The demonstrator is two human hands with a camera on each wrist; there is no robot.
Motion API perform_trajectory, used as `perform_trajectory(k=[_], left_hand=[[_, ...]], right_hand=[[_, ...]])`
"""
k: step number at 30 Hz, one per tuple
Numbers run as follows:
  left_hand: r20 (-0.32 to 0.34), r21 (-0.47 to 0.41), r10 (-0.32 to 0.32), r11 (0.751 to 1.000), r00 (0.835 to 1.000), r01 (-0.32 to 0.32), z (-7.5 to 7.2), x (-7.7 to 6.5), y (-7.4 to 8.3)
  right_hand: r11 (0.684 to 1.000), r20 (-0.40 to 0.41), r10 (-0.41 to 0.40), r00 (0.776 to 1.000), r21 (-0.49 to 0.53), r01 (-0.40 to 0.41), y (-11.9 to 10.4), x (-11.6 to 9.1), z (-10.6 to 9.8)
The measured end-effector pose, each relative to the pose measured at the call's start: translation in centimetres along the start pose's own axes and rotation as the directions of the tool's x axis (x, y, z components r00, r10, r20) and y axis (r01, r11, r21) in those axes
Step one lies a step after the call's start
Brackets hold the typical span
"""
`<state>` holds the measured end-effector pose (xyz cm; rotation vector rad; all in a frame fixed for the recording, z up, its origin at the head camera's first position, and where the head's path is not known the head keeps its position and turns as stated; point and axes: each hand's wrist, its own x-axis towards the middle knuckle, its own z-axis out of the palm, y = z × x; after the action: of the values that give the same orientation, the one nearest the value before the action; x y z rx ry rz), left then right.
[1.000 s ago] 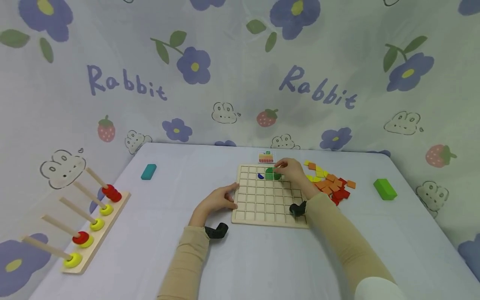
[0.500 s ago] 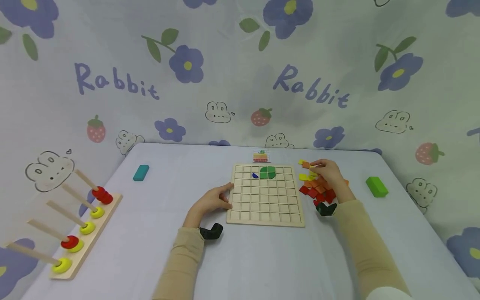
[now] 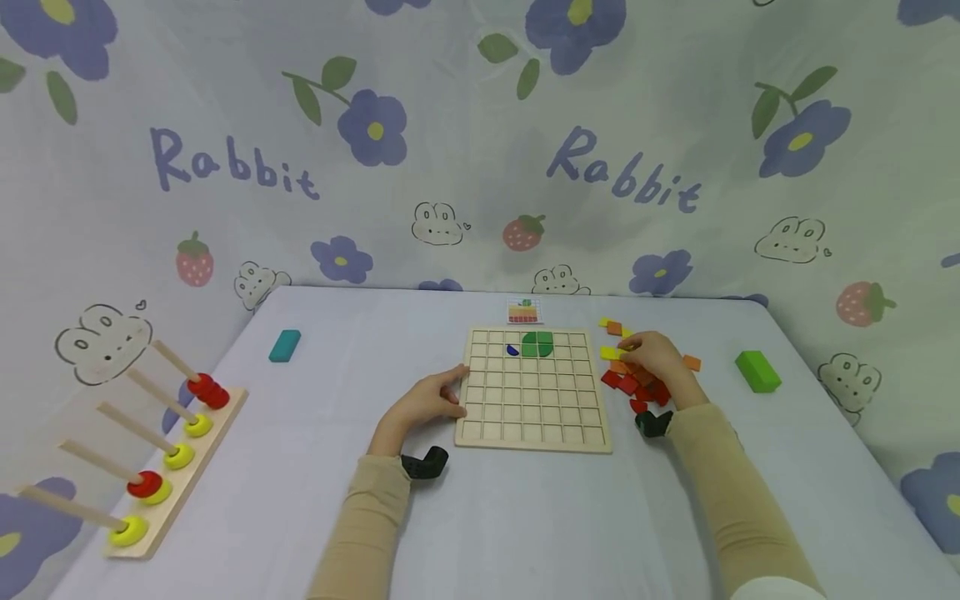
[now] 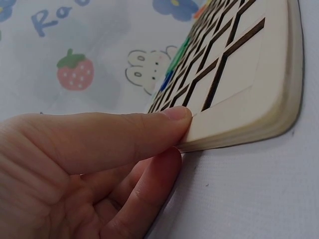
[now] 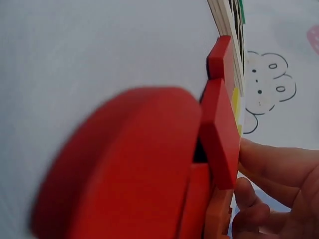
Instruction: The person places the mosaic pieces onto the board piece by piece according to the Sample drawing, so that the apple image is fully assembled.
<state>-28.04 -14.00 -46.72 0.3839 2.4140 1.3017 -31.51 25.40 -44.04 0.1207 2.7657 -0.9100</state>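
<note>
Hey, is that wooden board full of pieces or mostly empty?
Mostly empty. The board holds only some green pieces and one blue piece near its far edge; the rest is bare wood.

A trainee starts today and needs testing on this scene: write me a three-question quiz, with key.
1. Which other piece lies on the wooden grid board with the green pieces: A yellow, B blue, C red?
2. How many pegs does the wooden rack have?
3. True or false: both hands touch the board.

Key: 1 B, the blue piece. 2 Five. 3 False: only the left hand does; the right hand is at the loose tiles.
</note>
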Motion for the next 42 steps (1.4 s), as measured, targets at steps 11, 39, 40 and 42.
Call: perform_trajectory(k=[11,39,40,42], left_hand=[[0.009,-0.005,0.012,1.000,1.000,-0.012,-0.1,0.1,0.0],[0.022,-0.009,0.035,0.999,0.999,-0.035,-0.2,0.0,0.2],[0.024,-0.011,0.036,0.999,0.999,-0.036,-0.2,0.0,0.2],[0.025,-0.012,0.034,0.999,0.999,-0.034,-0.2,0.1,0.1]], right_hand=[[0.994,-0.062,-0.087,0.994,0.068,0.091,-1.4,-0.3,-0.4],[0.852,0.105,-0.284,0.953,0.483,0.201,-14.8,0.9,8.7],[0.853,0.102,-0.276,0.956,0.485,0.195,-15.0,0.9,8.9],[0.848,0.093,-0.254,0.963,0.500,0.176,-15.2,1.1,9.5]])
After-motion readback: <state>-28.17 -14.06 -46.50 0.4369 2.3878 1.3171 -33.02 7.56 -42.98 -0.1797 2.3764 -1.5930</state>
